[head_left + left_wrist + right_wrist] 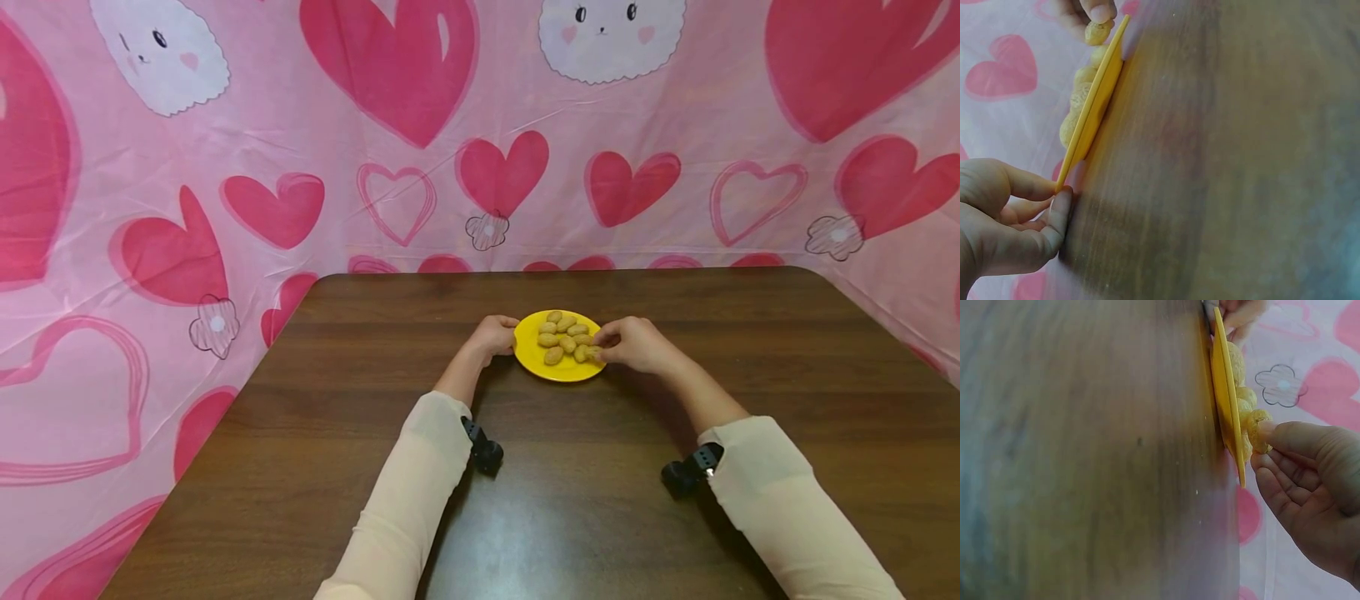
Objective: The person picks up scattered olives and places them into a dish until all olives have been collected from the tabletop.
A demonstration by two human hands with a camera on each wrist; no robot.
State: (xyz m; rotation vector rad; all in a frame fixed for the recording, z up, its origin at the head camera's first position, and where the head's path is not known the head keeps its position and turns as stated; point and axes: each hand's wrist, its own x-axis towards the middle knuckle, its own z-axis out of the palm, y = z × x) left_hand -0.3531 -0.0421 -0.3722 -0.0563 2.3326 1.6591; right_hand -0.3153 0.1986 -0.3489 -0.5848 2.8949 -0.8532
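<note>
A yellow plate [531, 358] lies on the wooden table, bearing several wrinkled, tan oval pieces [548, 340] that look like nuts in the shell. At the plate's left edge my left hand [495, 335] pinches the rim between thumb and fingers, plain in the left wrist view, where the hand [1013, 219] grips it. Over the right side of the plate, my right hand [637, 343] pinches one tan oval piece [1260, 430] between thumb and fingers. In the left wrist view that piece [1097, 32] appears just above the plate's surface.
The brown wooden table [375, 467] reaches back to a pink cloth [420, 192] printed with hearts, which hangs behind and along the left side. Each forearm wears a small black camera [487, 456] at the sleeve's cuff.
</note>
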